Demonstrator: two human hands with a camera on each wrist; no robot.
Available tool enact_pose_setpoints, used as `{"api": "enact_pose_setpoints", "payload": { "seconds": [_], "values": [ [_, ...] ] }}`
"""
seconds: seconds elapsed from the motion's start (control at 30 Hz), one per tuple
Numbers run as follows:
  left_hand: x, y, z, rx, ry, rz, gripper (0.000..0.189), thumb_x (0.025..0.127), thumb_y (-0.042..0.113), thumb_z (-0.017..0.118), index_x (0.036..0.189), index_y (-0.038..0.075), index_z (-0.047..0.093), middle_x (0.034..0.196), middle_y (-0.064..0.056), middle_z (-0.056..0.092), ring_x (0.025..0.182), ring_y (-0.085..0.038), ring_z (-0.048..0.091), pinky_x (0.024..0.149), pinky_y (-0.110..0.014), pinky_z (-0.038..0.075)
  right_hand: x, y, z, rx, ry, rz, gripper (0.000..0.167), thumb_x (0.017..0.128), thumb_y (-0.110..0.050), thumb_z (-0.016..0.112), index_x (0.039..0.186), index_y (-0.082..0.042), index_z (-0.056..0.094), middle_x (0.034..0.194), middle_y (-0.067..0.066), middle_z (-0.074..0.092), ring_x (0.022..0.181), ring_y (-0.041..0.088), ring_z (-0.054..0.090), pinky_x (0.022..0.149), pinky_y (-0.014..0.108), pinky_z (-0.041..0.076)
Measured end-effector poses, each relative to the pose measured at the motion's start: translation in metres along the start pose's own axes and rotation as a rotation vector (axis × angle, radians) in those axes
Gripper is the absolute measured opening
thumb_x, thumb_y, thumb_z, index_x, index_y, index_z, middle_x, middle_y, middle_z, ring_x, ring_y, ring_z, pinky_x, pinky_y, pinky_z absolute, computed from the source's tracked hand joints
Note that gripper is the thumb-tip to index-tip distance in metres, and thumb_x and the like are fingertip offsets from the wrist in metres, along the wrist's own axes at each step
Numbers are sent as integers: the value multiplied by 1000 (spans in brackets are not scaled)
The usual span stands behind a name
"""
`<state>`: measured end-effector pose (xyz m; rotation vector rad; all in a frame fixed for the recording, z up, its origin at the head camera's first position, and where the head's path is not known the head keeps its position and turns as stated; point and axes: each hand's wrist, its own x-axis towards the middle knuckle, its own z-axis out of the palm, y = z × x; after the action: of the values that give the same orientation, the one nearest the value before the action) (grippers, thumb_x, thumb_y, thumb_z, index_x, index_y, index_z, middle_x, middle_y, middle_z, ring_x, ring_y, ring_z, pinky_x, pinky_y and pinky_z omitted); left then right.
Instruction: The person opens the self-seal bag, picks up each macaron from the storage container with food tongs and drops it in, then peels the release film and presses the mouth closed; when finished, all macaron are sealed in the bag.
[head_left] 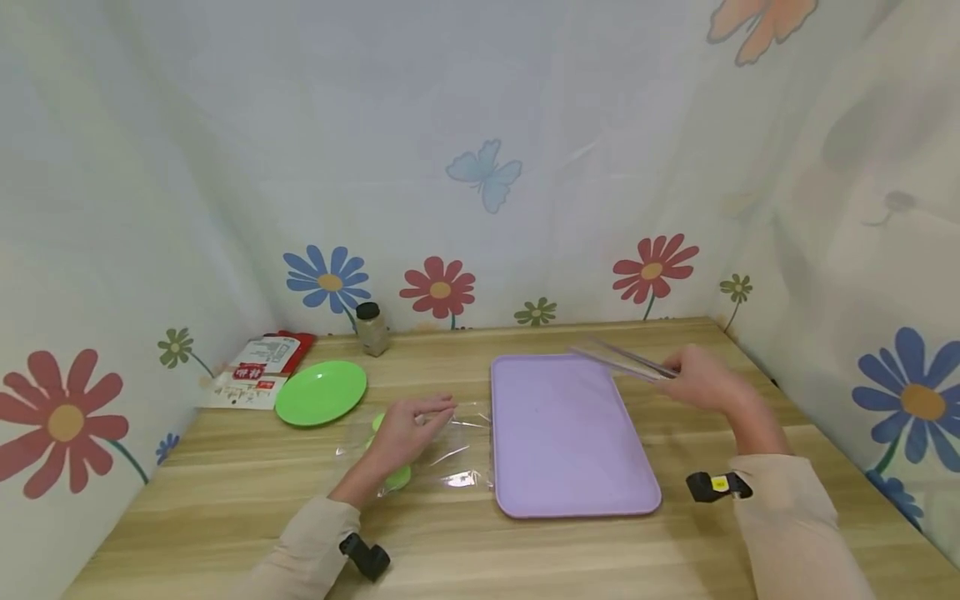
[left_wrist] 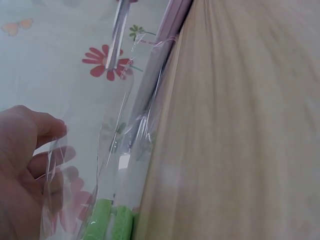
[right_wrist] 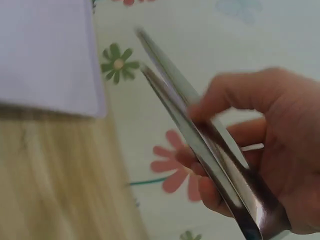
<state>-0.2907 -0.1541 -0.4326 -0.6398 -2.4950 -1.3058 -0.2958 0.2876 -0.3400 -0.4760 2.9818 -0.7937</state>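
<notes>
Tongs (right_wrist: 211, 167) gripped in right hand (head_left: 701, 379), left hand (head_left: 407, 429) relaxed at clear wrapper (head_left: 459, 454), green plate (head_left: 322, 393) in head view only

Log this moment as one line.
right hand: holds metal tongs | left hand: at clear plastic film | purple tray: between hands

Silver is shown by the tongs (head_left: 658, 366) at right, lilac by the central tray (head_left: 573, 437), green by the plate (head_left: 321, 393) at left; the pale backdrop (head_left: 570, 233) above is patterned with red and blue flowers.
</notes>
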Motion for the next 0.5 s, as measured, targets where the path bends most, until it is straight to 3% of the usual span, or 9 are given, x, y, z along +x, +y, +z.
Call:
{"api": "enact_pose_setpoints", "payload": {
  "seconds": [0.2,0.4,0.5],
  "values": [
    [-2,0,-1,-2,1,0,20,94,14,71,109,2,76,124,-12,68,119,-30,63,104,-50,45,6,33,13,27,71,153,25,91,-13,66,74,4,60,55,3,52,47,14,49,44,29,43],
    [0,-1,-1,0,7,11,20,94,12,71,109,1,76,123,-15,68,118,-31,64,104,-49,46,13,52,27,46,64,214,30,94,-18,65,89,12,65,57,6,57,46,15,52,44,31,46],
    [0,-1,0,-2,7,9,19,94,14,71,109,3,77,123,-16,68,117,-30,64,105,-48,45,16,56,34,-6,75,227,31,94,-22,65,86,8,67,58,6,58,48,16,53,45,32,45]
  ]
}}
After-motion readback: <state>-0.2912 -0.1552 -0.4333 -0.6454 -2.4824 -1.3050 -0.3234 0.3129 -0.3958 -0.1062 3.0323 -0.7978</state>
